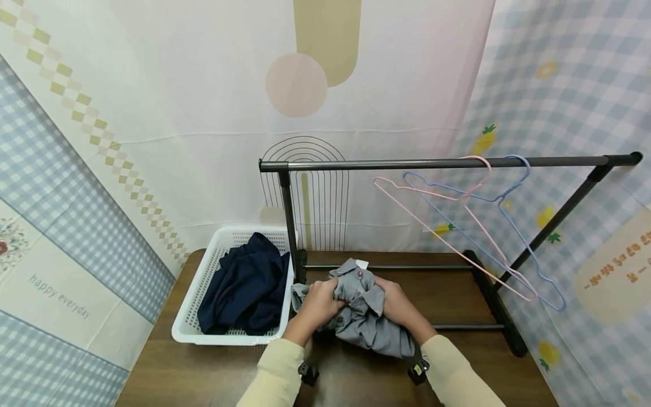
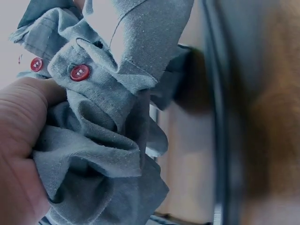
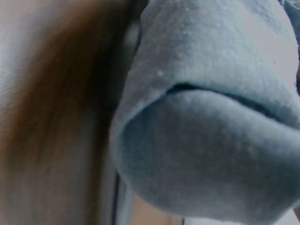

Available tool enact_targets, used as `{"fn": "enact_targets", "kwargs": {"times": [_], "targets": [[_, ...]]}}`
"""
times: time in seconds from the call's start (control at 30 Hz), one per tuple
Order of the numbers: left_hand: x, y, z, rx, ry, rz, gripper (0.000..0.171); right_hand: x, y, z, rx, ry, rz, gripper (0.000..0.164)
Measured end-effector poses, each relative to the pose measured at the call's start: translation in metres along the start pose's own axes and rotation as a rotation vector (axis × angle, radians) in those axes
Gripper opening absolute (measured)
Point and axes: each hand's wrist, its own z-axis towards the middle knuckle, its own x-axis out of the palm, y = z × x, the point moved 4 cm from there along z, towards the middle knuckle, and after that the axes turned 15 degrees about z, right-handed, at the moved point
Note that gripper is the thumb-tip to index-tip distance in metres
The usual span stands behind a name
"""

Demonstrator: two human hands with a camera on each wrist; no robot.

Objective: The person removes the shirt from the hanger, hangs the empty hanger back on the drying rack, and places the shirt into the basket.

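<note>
A bunched grey shirt [image 1: 363, 328] with red buttons is held up over the table between both hands. My left hand [image 1: 321, 304] grips its left side, the thumb lying near a red button [image 2: 79, 72] in the left wrist view. At the shirt's right side, my right hand [image 1: 395, 302] holds the cloth near the collar, with its fingertips hidden behind the fabric. A fold of the grey cloth [image 3: 206, 150] fills most of the right wrist view, and little of the hand shows there.
Left of the hands stands a white plastic basket [image 1: 185, 322] with dark navy cloth [image 1: 246, 288] in it. A black garment rack [image 1: 366, 165] spans the brown table [image 1: 224, 376]. From its bar hang a pink hanger [image 1: 422, 220] and a blue hanger [image 1: 529, 249].
</note>
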Motion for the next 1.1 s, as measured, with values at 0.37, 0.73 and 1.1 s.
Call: {"fn": "enact_targets", "kwargs": {"times": [0.37,0.73,1.1], "targets": [[-0.054,-0.014,0.005,0.077,-0.107,0.019,0.031,-0.015,0.043,0.008,-0.057,-0.013,0.051,0.041],[-0.101,-0.017,-0.003,0.137,-0.166,0.049,0.034,-0.014,0.083,0.016,-0.085,0.015,0.15,0.051],[-0.142,-0.003,-0.016,0.135,-0.202,0.033,0.039,0.008,0.114,0.028,-0.098,0.061,0.288,0.053]]}}
